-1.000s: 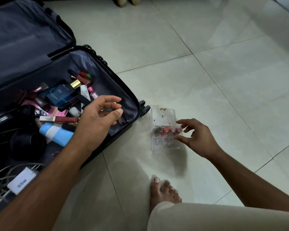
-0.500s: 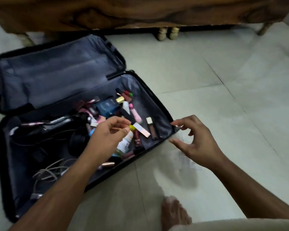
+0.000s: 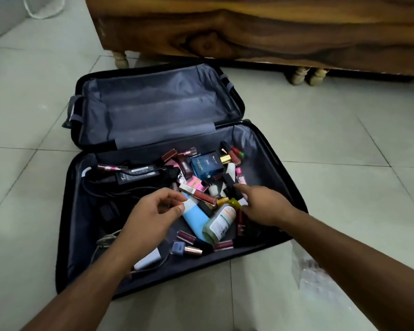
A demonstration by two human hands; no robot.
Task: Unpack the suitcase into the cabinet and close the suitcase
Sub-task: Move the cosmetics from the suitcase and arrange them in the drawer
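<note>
A black suitcase point(image 3: 65, 235) lies open on the tiled floor, its grey-lined lid point(image 3: 153, 108) folded back. The near half holds several cosmetics: a blue perfume box point(image 3: 207, 164), a light blue tube point(image 3: 195, 219), a white bottle point(image 3: 221, 220) with a yellow cap, lipsticks and glosses. My left hand point(image 3: 153, 216) hovers over the pile with fingers loosely curled and holds nothing. My right hand point(image 3: 263, 204) reaches into the pile, its fingers extended onto the small items beside the yellow cap. A clear plastic organiser point(image 3: 313, 271) sits blurred on the floor under my right forearm.
A black power adapter point(image 3: 139, 175) with cables and a white charger point(image 3: 147, 259) lie in the suitcase's left side. A wooden cabinet point(image 3: 249, 27) on pale turned legs point(image 3: 121, 59) stands just behind the suitcase. Pale floor tiles point(image 3: 344, 151) surround it.
My view has risen, bringing the cabinet into sight. My right hand has moved left from the clear organiser on the floor into the suitcase. My left hand stays over the cosmetics.
</note>
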